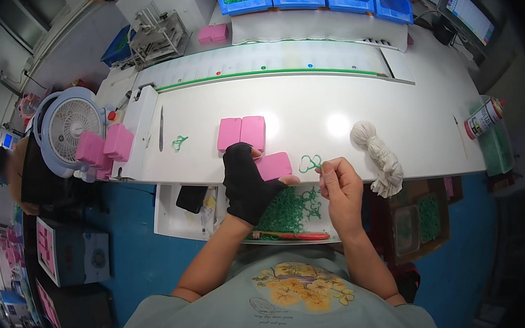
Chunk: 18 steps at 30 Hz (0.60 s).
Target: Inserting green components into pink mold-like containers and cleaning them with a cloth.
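Observation:
My left hand (247,184) wears a black fingerless glove. Its thumb and a finger close on the edges of a pink block (274,165) at the table's near edge. Just beyond stand two more pink blocks (241,134), side by side and touching. My right hand (341,189) pinches a small green looped plastic piece (310,163) between thumb and fingertips, its loops pointing left toward the held block. Under my hands, an open drawer (221,207) holds a heap of similar green pieces (284,214) and a red-handled tool (301,236).
A bundle of white yarn (378,159) lies right of my right hand. Tweezers (161,129) and a loose green piece (179,143) rest at the left. Farther off are a fan (74,126), blue bins (298,7), a long white strip (265,62) and a spray can (484,118).

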Each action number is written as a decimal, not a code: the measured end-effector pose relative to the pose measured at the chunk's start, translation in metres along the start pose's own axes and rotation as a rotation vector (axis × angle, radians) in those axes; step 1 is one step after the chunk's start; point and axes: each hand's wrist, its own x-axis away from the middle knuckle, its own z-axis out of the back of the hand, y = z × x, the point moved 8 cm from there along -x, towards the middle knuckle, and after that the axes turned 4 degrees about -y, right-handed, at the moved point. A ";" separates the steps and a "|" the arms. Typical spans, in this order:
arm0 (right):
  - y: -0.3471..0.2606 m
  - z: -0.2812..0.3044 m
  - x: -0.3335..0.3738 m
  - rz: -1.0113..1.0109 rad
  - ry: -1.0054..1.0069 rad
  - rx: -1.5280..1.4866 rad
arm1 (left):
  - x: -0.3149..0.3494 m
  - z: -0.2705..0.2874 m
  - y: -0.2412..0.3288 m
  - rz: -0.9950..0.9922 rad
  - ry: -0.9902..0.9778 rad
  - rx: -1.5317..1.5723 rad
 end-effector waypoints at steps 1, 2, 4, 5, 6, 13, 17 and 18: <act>0.003 0.001 0.000 -0.019 -0.001 -0.003 | 0.001 0.002 0.008 -0.088 0.032 -0.060; 0.005 0.001 0.001 -0.038 -0.001 -0.005 | 0.003 0.003 0.016 -0.176 0.065 -0.118; 0.006 0.005 0.001 -0.022 -0.005 0.027 | 0.002 0.011 0.031 -0.246 0.053 -0.091; 0.005 0.006 0.002 -0.004 -0.012 0.061 | 0.002 0.016 0.042 -0.314 0.045 -0.062; 0.004 0.005 0.002 -0.007 -0.015 0.059 | 0.001 0.018 0.044 -0.311 0.044 -0.065; -0.026 -0.013 0.009 0.203 -0.096 0.378 | -0.002 -0.005 0.044 -0.249 -0.352 0.365; -0.031 -0.015 0.011 0.277 -0.100 0.441 | 0.000 -0.008 0.036 -0.169 -0.349 0.430; -0.031 -0.014 0.011 0.275 -0.099 0.441 | 0.000 -0.007 0.036 -0.194 -0.316 0.443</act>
